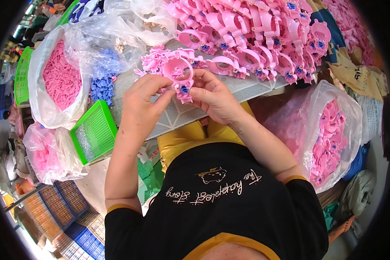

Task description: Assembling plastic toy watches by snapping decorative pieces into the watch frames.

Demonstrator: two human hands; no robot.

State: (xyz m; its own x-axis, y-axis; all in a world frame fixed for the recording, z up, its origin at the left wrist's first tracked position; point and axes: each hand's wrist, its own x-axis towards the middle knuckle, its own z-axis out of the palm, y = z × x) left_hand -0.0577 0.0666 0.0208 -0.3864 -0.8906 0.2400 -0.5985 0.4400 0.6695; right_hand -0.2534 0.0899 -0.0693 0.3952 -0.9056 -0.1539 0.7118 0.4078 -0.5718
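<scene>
Between my hands, just above the table edge, is a pink plastic part (pixel 171 66) with a large round ring and a small blue piece (pixel 184 89) below the ring. My right hand (pixel 216 96) grips its right side, thumb in front by the blue piece and fingers behind. At the left side, my left hand (pixel 144 100) is closed, thumb and forefinger pinched against the part. Whether a tiny piece sits in that pinch is hidden. Small loose pink pieces (pixel 157 60) lie in a heap just beyond my left hand.
A big pile of similar pink parts (pixel 247 26) covers the far table (pixel 160 119). To the left are a white bag of pink pieces (pixel 63 80), blue pieces (pixel 103 80) and a green basket (pixel 110 141) with tiny metal bits. A clear bag of pink parts (pixel 329 143) stands right.
</scene>
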